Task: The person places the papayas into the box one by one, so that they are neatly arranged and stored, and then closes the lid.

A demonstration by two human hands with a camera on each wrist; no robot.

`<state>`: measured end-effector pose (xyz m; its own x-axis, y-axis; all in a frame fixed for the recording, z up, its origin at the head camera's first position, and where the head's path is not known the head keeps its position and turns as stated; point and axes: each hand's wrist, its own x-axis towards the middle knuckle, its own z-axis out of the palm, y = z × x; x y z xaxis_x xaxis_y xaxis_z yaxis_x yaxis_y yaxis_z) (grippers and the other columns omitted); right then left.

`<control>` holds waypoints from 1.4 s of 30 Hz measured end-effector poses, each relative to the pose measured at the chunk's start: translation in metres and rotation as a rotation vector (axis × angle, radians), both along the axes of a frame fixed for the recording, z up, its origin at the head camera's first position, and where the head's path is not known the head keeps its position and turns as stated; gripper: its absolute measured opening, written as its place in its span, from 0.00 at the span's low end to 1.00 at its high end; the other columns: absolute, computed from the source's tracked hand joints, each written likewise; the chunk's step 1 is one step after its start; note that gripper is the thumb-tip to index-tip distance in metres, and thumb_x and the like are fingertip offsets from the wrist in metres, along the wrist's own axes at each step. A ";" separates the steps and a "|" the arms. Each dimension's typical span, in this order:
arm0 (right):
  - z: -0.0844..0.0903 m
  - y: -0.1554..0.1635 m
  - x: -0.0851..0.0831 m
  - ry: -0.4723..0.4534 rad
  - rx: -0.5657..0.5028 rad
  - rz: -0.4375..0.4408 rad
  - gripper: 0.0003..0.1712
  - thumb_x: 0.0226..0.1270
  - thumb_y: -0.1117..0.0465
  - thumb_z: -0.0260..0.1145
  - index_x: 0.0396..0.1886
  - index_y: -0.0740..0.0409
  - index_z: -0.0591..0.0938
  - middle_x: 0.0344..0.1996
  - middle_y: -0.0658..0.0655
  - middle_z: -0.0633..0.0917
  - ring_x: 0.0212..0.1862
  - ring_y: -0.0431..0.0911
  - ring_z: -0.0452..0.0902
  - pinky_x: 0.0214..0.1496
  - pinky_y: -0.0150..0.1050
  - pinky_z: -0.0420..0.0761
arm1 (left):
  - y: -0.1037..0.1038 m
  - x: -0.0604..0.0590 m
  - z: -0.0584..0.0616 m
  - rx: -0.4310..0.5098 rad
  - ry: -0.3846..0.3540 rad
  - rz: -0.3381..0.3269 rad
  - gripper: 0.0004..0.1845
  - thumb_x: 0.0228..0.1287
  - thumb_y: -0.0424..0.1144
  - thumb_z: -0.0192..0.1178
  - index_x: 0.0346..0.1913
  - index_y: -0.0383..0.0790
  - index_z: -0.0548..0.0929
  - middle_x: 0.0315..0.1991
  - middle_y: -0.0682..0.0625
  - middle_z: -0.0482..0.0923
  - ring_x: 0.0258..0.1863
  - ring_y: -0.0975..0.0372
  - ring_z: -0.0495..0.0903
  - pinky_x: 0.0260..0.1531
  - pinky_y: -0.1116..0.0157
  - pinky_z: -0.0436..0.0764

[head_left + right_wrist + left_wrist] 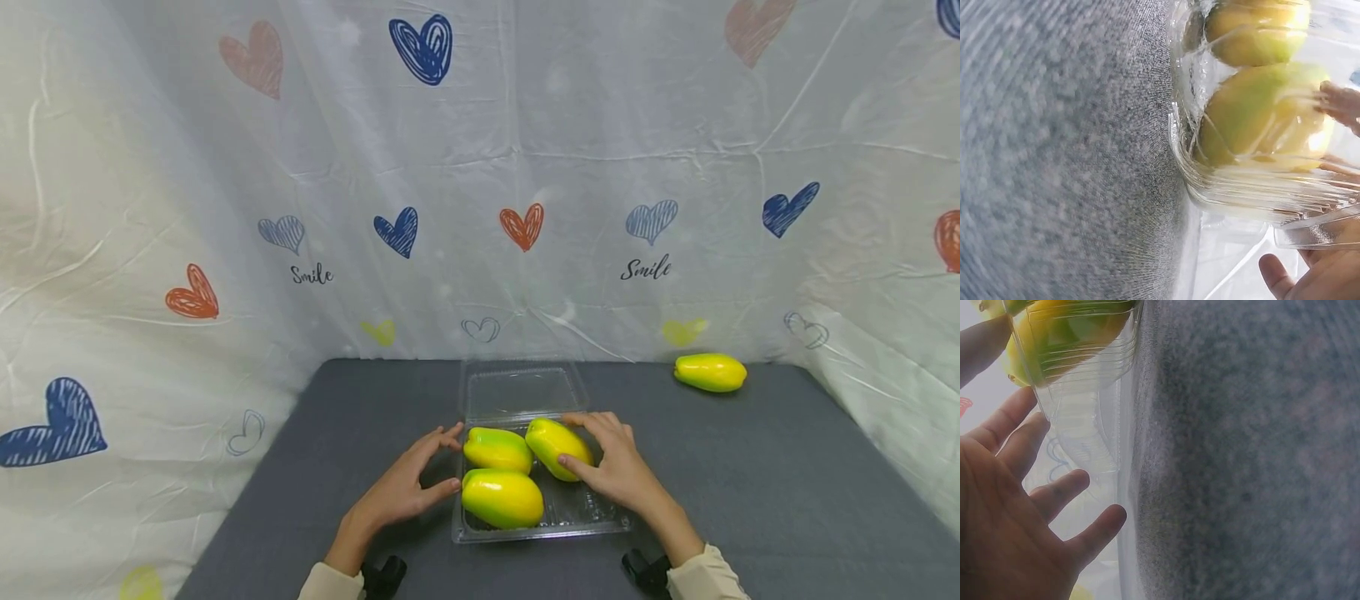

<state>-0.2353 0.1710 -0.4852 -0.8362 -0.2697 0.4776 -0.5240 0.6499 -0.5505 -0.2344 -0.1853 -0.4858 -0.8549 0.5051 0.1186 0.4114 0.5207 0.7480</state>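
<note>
A clear plastic clamshell box (pixel 566 527) lies on the table with its lid (pixel 521 392) folded back. Inside, at the left, two yellow-green papayas (pixel 501 498) lie one behind the other. A third papaya (pixel 557 448) lies tilted at the back right of the box, gripped by my right hand (pixel 618 467) between thumb and fingers. My left hand (pixel 408 483) has its fingers spread at the box's left edge; in the left wrist view its fingertips (pixel 1022 400) touch the clear wall. The right wrist view shows papayas (pixel 1266 119) through the plastic, with part of the right hand behind it.
Another papaya (pixel 711 372) lies at the back right of the grey table (pixel 750 483), by the curtain. A white curtain (pixel 465 108) printed with hearts hangs behind and along both sides. Black wrist straps (pixel 386 577) show at the front edge.
</note>
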 end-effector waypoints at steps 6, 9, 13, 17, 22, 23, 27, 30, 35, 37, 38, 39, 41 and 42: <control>0.001 0.001 0.000 0.005 -0.032 0.013 0.31 0.59 0.54 0.79 0.62 0.54 0.81 0.54 0.52 0.86 0.57 0.50 0.74 0.54 0.49 0.63 | 0.000 -0.001 0.000 -0.004 0.008 0.000 0.22 0.70 0.56 0.63 0.62 0.59 0.73 0.80 0.61 0.57 0.82 0.45 0.49 0.70 0.27 0.54; 0.001 0.002 0.000 0.002 -0.058 0.021 0.31 0.60 0.55 0.78 0.62 0.55 0.81 0.53 0.54 0.86 0.56 0.52 0.75 0.54 0.49 0.64 | 0.000 -0.002 -0.001 -0.007 0.012 -0.002 0.22 0.70 0.56 0.63 0.63 0.58 0.73 0.81 0.60 0.57 0.82 0.44 0.49 0.70 0.27 0.54; 0.002 0.003 0.000 -0.004 -0.094 0.021 0.31 0.60 0.56 0.78 0.63 0.54 0.81 0.53 0.57 0.86 0.56 0.55 0.75 0.54 0.52 0.65 | -0.001 -0.002 -0.003 -0.017 0.006 0.006 0.23 0.70 0.57 0.63 0.63 0.57 0.73 0.81 0.61 0.56 0.82 0.45 0.48 0.70 0.27 0.54; 0.003 0.006 -0.002 -0.002 -0.123 0.005 0.30 0.61 0.58 0.78 0.63 0.53 0.81 0.53 0.59 0.85 0.56 0.54 0.75 0.56 0.57 0.65 | -0.001 -0.002 -0.003 -0.022 0.003 0.011 0.23 0.70 0.57 0.63 0.63 0.58 0.73 0.80 0.61 0.56 0.82 0.45 0.48 0.71 0.28 0.54; 0.004 0.012 -0.005 0.023 -0.147 -0.018 0.29 0.60 0.60 0.78 0.61 0.55 0.82 0.53 0.58 0.85 0.56 0.52 0.75 0.58 0.60 0.64 | 0.000 -0.001 -0.002 -0.013 0.004 0.006 0.23 0.70 0.57 0.63 0.63 0.58 0.73 0.80 0.61 0.57 0.82 0.45 0.49 0.71 0.27 0.53; 0.004 0.013 -0.005 0.029 -0.149 -0.021 0.28 0.61 0.60 0.77 0.61 0.55 0.82 0.53 0.58 0.85 0.56 0.53 0.75 0.59 0.61 0.64 | 0.000 -0.001 -0.001 -0.011 0.006 0.005 0.22 0.70 0.57 0.63 0.62 0.59 0.73 0.80 0.61 0.57 0.82 0.45 0.49 0.71 0.27 0.53; 0.005 0.019 -0.007 0.034 -0.152 -0.039 0.28 0.62 0.59 0.76 0.62 0.54 0.82 0.54 0.56 0.85 0.56 0.53 0.74 0.59 0.61 0.64 | 0.000 -0.001 -0.001 -0.012 0.007 0.004 0.22 0.70 0.56 0.63 0.62 0.60 0.72 0.80 0.61 0.57 0.82 0.44 0.48 0.70 0.27 0.53; 0.006 0.024 -0.007 0.034 -0.157 -0.060 0.28 0.62 0.59 0.76 0.62 0.54 0.82 0.54 0.57 0.85 0.56 0.53 0.74 0.58 0.59 0.65 | 0.000 -0.001 -0.002 -0.014 0.006 0.003 0.22 0.70 0.56 0.63 0.62 0.61 0.72 0.80 0.61 0.57 0.82 0.44 0.49 0.70 0.27 0.54; 0.008 0.034 -0.010 0.045 -0.154 -0.086 0.28 0.62 0.60 0.76 0.62 0.58 0.81 0.54 0.60 0.85 0.56 0.54 0.74 0.56 0.56 0.65 | 0.000 -0.001 -0.003 -0.008 0.009 0.000 0.21 0.70 0.56 0.63 0.62 0.61 0.72 0.80 0.61 0.57 0.82 0.44 0.49 0.71 0.27 0.54; 0.008 0.040 -0.011 0.048 -0.145 -0.095 0.29 0.62 0.60 0.77 0.62 0.58 0.81 0.55 0.61 0.85 0.56 0.55 0.73 0.55 0.55 0.65 | 0.000 -0.001 -0.003 -0.004 0.012 0.000 0.21 0.70 0.56 0.63 0.62 0.61 0.72 0.80 0.60 0.57 0.82 0.44 0.49 0.71 0.27 0.54; 0.008 0.043 -0.012 0.050 -0.139 -0.103 0.29 0.61 0.60 0.77 0.62 0.58 0.81 0.54 0.61 0.85 0.56 0.55 0.73 0.55 0.55 0.65 | 0.000 -0.001 -0.002 -0.003 0.014 0.001 0.21 0.70 0.56 0.63 0.62 0.61 0.72 0.80 0.60 0.57 0.82 0.44 0.49 0.71 0.27 0.53; 0.008 0.046 -0.013 0.052 -0.131 -0.110 0.29 0.61 0.61 0.77 0.62 0.57 0.81 0.55 0.61 0.85 0.56 0.56 0.73 0.55 0.56 0.65 | 0.000 -0.001 -0.002 -0.001 0.014 0.000 0.21 0.70 0.56 0.63 0.62 0.62 0.72 0.80 0.60 0.57 0.82 0.44 0.49 0.71 0.27 0.53; 0.007 0.054 -0.014 0.056 -0.118 -0.125 0.29 0.61 0.61 0.77 0.63 0.56 0.81 0.55 0.61 0.85 0.57 0.57 0.73 0.55 0.57 0.66 | 0.000 -0.002 -0.002 0.002 0.016 -0.002 0.21 0.70 0.55 0.63 0.62 0.61 0.72 0.80 0.60 0.57 0.82 0.43 0.49 0.71 0.27 0.53; 0.007 0.057 -0.014 0.055 -0.110 -0.133 0.29 0.61 0.61 0.77 0.63 0.56 0.81 0.55 0.61 0.85 0.57 0.57 0.73 0.55 0.58 0.66 | 0.000 -0.002 -0.002 0.003 0.016 -0.003 0.21 0.70 0.55 0.63 0.62 0.61 0.72 0.80 0.60 0.58 0.82 0.44 0.49 0.71 0.27 0.54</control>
<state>-0.2498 0.2284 -0.4780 -0.8327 -0.1016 0.5443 -0.4686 0.6530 -0.5950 -0.2360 -0.1854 -0.4877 -0.8514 0.5071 0.1337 0.4246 0.5169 0.7433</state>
